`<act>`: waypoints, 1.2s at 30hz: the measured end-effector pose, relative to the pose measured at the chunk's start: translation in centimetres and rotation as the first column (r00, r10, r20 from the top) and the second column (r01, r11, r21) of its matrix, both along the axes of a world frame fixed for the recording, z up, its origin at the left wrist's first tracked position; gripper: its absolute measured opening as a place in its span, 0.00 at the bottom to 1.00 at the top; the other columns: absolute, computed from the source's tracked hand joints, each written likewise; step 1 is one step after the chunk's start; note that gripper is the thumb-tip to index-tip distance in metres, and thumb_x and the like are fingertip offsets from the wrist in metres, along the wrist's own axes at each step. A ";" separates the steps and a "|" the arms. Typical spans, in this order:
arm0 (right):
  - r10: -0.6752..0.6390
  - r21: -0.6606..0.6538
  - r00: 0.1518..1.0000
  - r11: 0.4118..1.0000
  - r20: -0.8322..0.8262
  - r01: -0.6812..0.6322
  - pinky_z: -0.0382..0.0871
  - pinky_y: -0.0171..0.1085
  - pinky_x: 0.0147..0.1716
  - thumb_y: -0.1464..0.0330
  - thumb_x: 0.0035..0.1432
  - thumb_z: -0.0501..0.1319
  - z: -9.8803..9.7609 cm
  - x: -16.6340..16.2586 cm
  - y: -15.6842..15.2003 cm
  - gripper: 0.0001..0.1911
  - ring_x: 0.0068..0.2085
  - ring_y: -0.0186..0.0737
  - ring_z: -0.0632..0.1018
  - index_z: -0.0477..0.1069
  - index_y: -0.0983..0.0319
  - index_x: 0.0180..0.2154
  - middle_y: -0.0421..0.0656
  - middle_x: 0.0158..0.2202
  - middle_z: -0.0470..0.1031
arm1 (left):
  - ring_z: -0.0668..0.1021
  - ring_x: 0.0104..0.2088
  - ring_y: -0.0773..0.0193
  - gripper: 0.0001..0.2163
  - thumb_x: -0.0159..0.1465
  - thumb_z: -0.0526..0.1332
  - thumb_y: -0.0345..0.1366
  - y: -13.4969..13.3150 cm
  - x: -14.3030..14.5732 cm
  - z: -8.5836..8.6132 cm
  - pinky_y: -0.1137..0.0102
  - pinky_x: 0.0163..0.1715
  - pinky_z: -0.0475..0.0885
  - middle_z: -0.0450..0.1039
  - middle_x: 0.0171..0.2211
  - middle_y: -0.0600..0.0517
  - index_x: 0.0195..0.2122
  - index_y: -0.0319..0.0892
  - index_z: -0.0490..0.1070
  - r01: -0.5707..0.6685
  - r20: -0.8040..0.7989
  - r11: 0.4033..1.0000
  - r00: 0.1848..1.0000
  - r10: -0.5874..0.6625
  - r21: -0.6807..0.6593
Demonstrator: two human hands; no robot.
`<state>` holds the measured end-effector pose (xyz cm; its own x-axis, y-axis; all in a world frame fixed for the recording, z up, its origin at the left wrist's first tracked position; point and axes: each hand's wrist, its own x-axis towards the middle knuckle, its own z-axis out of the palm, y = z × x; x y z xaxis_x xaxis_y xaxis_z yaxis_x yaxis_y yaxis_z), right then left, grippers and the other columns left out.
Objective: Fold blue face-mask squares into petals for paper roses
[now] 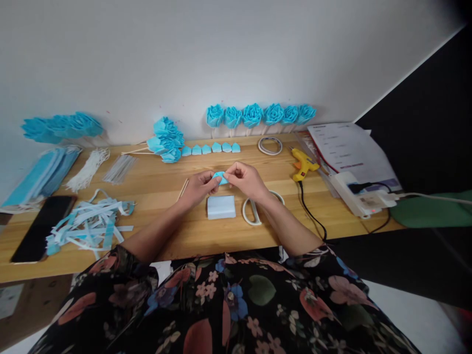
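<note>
A small folded piece of blue mask fabric (220,177) is pinched between both my hands above the middle of the table. My left hand (202,187) grips its left end with thumb and fingers. At its right end, my right hand (243,178) is closed on it the same way. Just below lies a stack of pale cut fabric pieces (221,207). Scissors (252,212) rest under my right forearm, partly hidden. Beyond my hands, several folded blue petals (206,149) stand in a row. A thin wooden stick (183,189) lies beside my left hand.
Blue fabric flowers (252,115) lean along the wall. A yellow glue gun (304,164), a tape roll (270,145) and a power strip (363,196) sit right. Left are fabric scraps (92,223), a phone (42,228), face masks (44,172) and white ear loops (88,169).
</note>
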<state>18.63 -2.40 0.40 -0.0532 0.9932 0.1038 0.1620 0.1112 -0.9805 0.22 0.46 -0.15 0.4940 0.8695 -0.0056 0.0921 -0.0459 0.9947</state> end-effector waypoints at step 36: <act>0.002 0.034 0.999 0.999 0.053 -0.004 0.69 0.37 0.34 0.61 0.56 0.65 -0.5 0.0 0.1 0.12 0.31 0.36 0.74 0.79 0.59 0.40 0.41 0.32 0.80 | 0.68 0.22 0.71 0.12 0.56 0.65 0.43 0.0 0.1 0.1 0.74 0.23 0.62 0.67 0.20 0.56 0.25 0.41 0.67 -0.012 -0.089 1.000 0.996 0.012 0.001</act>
